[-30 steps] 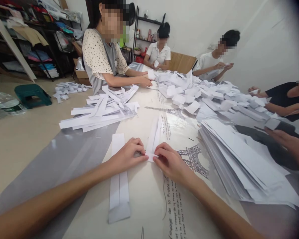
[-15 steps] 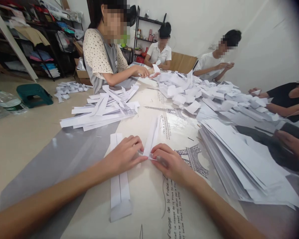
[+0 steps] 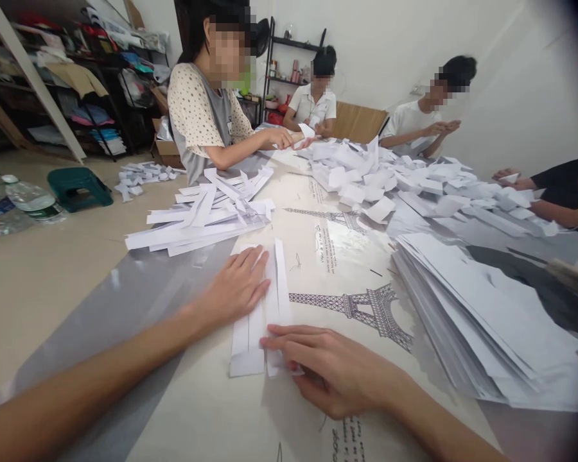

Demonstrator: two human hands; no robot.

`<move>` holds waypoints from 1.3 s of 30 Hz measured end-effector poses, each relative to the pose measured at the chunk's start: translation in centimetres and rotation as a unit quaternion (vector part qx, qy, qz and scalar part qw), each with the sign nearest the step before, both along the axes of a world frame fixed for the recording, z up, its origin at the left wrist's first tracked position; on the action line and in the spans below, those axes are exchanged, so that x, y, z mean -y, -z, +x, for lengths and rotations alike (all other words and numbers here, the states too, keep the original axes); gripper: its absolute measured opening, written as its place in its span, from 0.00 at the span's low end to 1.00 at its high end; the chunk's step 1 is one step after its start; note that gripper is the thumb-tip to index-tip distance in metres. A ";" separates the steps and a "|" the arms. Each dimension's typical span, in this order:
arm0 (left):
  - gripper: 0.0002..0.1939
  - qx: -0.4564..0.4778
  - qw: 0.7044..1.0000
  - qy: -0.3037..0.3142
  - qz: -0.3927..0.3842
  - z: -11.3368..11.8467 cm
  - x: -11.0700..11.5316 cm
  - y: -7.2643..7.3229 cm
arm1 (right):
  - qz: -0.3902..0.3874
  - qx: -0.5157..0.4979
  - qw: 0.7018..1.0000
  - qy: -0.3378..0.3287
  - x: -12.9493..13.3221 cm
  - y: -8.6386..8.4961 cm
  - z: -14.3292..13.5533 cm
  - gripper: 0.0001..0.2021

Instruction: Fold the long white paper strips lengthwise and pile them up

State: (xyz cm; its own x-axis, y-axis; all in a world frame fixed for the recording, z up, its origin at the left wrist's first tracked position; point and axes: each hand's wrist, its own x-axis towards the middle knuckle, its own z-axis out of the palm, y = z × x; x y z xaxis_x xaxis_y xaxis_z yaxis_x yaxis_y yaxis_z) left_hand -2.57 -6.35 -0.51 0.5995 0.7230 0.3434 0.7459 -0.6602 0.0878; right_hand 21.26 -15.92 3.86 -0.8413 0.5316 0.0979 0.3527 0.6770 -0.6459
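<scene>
Two folded white paper strips lie side by side on the printed tablecloth. My left hand (image 3: 238,282) rests flat over the upper part of the left paper strip (image 3: 247,359), its fingertips near the right paper strip (image 3: 280,289). Stretched fingers of my right hand (image 3: 330,362) touch the lower part of the right strip, with the thumb lower down beside its end. Lengthwise fold lines show on both strips. Part of the left strip's upper end is hidden under my left hand.
Folded strips (image 3: 202,215) are heaped beyond my left hand. A stack of paper sheets (image 3: 481,314) lies at right, with a large pile of folded papers (image 3: 366,170) behind. Several people sit around the table. A green stool (image 3: 79,186) and plastic bottle (image 3: 33,202) stand on the floor.
The right strip, raised between both hands before, now lies flat beside the left one. My left hand has moved onto the left strip, and my right hand has come nearer to me.
</scene>
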 end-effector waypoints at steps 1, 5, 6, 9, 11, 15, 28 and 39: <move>0.26 0.000 1.000 0.023 -0.007 0.0 -0.2 0.0 | -0.002 0.000 1.000 -0.004 0.0 -0.1 -0.1 0.27; 0.25 0.003 0.994 0.088 -0.057 -0.2 -0.5 0.1 | 0.007 0.008 1.000 -0.002 0.0 -0.3 -0.1 0.20; 0.26 0.008 0.994 0.089 -0.065 -0.2 -0.5 0.1 | 0.013 0.012 1.000 0.003 0.0 -0.3 -0.1 0.21; 0.25 0.020 0.994 0.085 -0.070 -0.1 -0.6 -0.1 | 0.035 0.024 0.999 0.006 0.0 0.0 -0.1 0.26; 0.25 0.016 0.994 0.076 -0.073 0.1 -0.7 -0.3 | 0.064 0.033 0.997 -0.010 0.1 0.2 -0.2 0.25; 0.30 -0.021 0.993 0.048 -0.105 0.2 -0.8 -0.5 | 0.187 0.039 0.981 -0.020 0.6 1.0 -0.9 0.17; 0.40 -0.092 0.990 0.018 -0.104 0.7 -1.8 -1.2 | 0.219 -0.009 0.975 0.026 2.0 2.1 -1.3 0.16; 0.42 -0.067 0.994 0.030 -0.085 0.5 -2.2 0.1 | 0.206 0.116 0.940 0.244 -9.2 4.0 -1.0 0.27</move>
State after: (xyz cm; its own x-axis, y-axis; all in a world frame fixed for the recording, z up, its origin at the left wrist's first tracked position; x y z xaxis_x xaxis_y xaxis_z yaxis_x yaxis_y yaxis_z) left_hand -2.06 -4.20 -0.61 0.6757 0.7249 0.1335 0.7176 -0.6884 0.1055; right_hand 20.23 -6.71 -0.13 -0.5315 0.8168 0.2243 0.7853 0.5744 -0.2310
